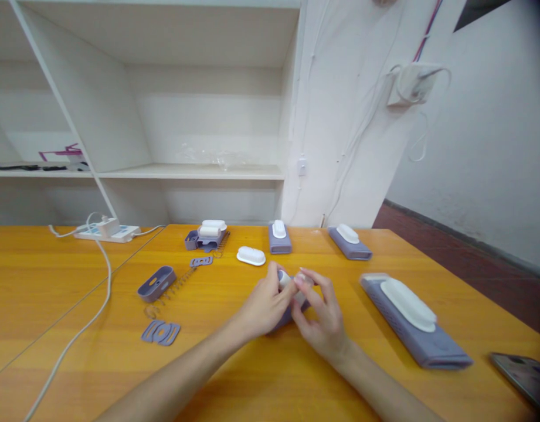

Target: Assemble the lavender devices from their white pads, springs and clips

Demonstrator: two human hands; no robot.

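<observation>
Over the middle of the table, my left hand (267,305) is closed around a grey-purple plastic housing (287,316) that has a white part at its top. My right hand (320,313) comes in from the other side, its thumb and fingertips pinched at the top of the same housing. What lies between those fingertips is too small and blurred to name. Just beyond my hands rests a loose white oval cover (251,255). To the left are a purple oval shell (157,284), a coil spring (175,287) and a flat slotted purple plate (161,332).
Purple housings with white tops stand at the back (279,237), back right (349,242) and right (413,319). Another purple and white assembly (210,233) sits back left, near a smaller slotted plate (201,261). A power strip (108,230) trails a white cable; a phone (522,375) lies right.
</observation>
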